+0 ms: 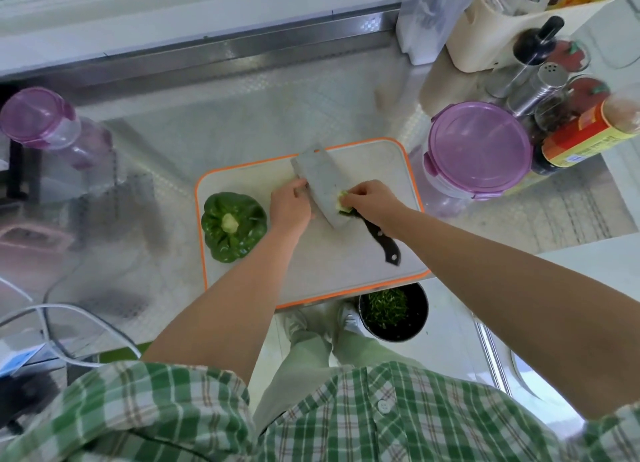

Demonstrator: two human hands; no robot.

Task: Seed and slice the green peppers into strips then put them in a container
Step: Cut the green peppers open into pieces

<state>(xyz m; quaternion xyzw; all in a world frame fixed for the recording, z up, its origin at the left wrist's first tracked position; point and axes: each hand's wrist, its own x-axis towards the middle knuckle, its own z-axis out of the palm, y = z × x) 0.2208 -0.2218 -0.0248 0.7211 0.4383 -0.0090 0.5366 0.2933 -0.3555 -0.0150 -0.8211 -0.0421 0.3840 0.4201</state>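
Pinching a pale pepper scrap (344, 203) on the flat cleaver (320, 184), right hand (372, 205); left hand (290, 207) curls at its edge (grip: can't tell). Whole glossy green pepper (233, 226) sits left on the cutting board (346, 264), stem up.

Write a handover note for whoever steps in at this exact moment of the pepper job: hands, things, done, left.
Left hand: holds the blade edge of the cleaver, which lies flat on the cutting board.
Right hand: pinches a pepper scrap on the blade near the handle.
Things: one whole green pepper, stem up, on the board's left side; purple-lidded container right of the board, lid on; bin with green trimmings on the floor.
Done: no strips visible.
Left: seed and slice the whole pepper, open the container, load the strips.
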